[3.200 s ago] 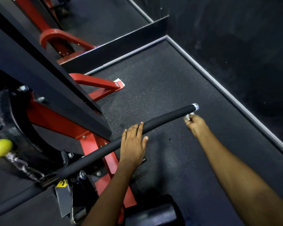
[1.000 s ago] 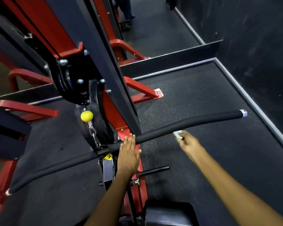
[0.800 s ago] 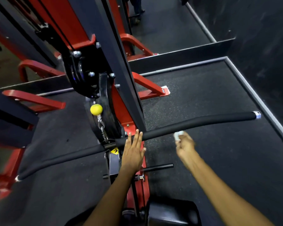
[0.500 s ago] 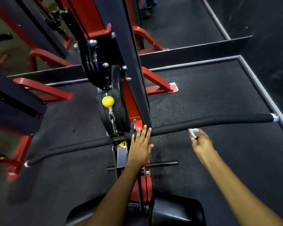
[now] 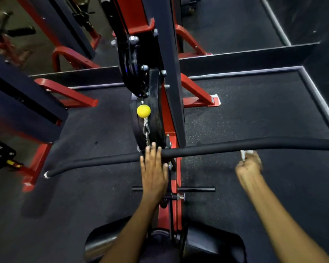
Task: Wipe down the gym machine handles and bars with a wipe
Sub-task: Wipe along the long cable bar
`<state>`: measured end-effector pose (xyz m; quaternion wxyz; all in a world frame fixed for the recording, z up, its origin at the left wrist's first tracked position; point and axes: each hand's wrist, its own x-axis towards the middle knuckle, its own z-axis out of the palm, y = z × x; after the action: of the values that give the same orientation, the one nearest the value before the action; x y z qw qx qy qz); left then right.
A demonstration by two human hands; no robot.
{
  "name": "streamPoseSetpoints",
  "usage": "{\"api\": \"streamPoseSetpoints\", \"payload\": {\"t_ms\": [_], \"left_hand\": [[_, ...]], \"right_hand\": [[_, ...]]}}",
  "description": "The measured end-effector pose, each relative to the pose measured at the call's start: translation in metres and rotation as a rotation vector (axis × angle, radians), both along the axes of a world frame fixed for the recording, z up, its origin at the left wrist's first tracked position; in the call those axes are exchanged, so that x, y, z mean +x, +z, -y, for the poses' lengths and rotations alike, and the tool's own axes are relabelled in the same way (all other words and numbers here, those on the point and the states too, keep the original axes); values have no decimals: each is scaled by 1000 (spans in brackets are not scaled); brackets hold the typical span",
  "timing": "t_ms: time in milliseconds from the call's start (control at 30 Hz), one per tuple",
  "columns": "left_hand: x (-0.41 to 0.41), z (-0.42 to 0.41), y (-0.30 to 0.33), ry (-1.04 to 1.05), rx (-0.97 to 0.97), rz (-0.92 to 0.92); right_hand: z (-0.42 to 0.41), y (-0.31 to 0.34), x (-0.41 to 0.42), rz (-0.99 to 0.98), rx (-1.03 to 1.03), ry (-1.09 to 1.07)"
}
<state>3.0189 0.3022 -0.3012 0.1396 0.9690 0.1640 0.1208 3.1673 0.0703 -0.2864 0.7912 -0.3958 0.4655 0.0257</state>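
Your one long bar (image 5: pixel 217 149), sleeved in matte black foam and bent down at its left end, spans the frame. Your left hand (image 5: pixel 153 168) lies flat on its centre, four straight fingers draped over the foam, its grip spread. Just below the bar to the right, your right hand (image 5: pixel 249 166) is a fist pinching a small crumpled white wipe (image 5: pixel 244 154), which touches the bar's underside. Above the bar's centre hangs one smooth yellow ball (image 5: pixel 143 111) on a metal chain (image 5: pixel 146 132), against the glossy red-and-black machine frame (image 5: pixel 167 103). Speckled rubber floor (image 5: pixel 254 120) lies beneath.
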Motion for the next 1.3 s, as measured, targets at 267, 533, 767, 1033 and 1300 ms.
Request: {"api": "streamPoseSetpoints", "payload": {"t_ms": [267,533,767,1033,1300], "left_hand": [[48,-34,23,61,98,90],[57,-47,6,31,-6,3],[58,-49,2,-10,-83,62],[61,-44,-3,13,-113,116],[60,-44,-2,9,-112,96]], "right_hand": [[-47,-1,-24,-88,140,372],[-104,-13,-49,-49,193,355],[-145,-33,-55,-84,342,530],[-137,6,-75,55,94,689],[-137,18,-43,770,-1393,1692]]}}
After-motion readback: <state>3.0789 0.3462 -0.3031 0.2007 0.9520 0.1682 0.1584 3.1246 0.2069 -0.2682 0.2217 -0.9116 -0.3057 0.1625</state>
